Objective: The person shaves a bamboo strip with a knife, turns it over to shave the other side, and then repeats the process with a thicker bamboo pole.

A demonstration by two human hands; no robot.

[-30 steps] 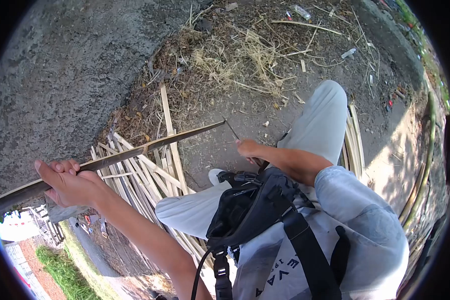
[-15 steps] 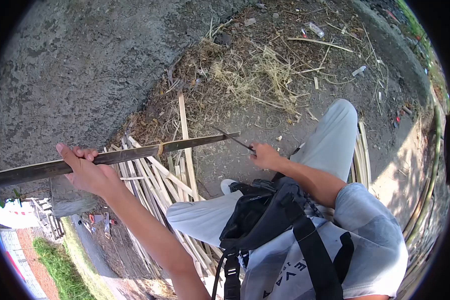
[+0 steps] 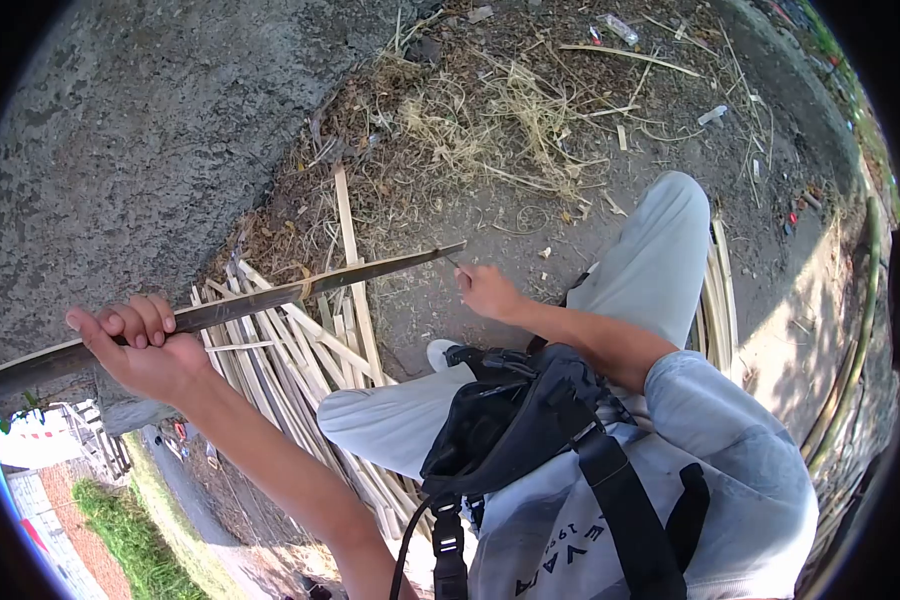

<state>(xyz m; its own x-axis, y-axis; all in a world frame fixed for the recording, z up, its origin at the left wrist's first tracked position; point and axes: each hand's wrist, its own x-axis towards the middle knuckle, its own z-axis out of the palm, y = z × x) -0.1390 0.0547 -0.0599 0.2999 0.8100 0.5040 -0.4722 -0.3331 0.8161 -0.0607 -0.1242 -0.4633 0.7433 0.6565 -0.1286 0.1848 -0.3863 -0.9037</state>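
My left hand (image 3: 145, 345) has its fingers curled round a long dark bamboo strip (image 3: 240, 308), which slants across the view with its far end toward my right side. Partway along the strip sits a pale, lifted sliver (image 3: 306, 288). My right hand (image 3: 490, 291) is closed on a knife (image 3: 455, 264) just below that far end. Only a short piece of the thin dark blade shows, right by the strip's tip; its handle is hidden in my fist.
A pile of split bamboo strips (image 3: 295, 350) lies under my left forearm. Beyond are curly shavings (image 3: 530, 115) on the dirt and a concrete slab (image 3: 150, 140) at the upper left. More strips (image 3: 718, 300) lie beyond my knee. A bamboo pole (image 3: 863, 330) runs along the right.
The knife has swung from lying across the strip's far end to mostly hidden beside it. My right hand has moved left and up; my left hand has shifted slightly left and down with the strip.
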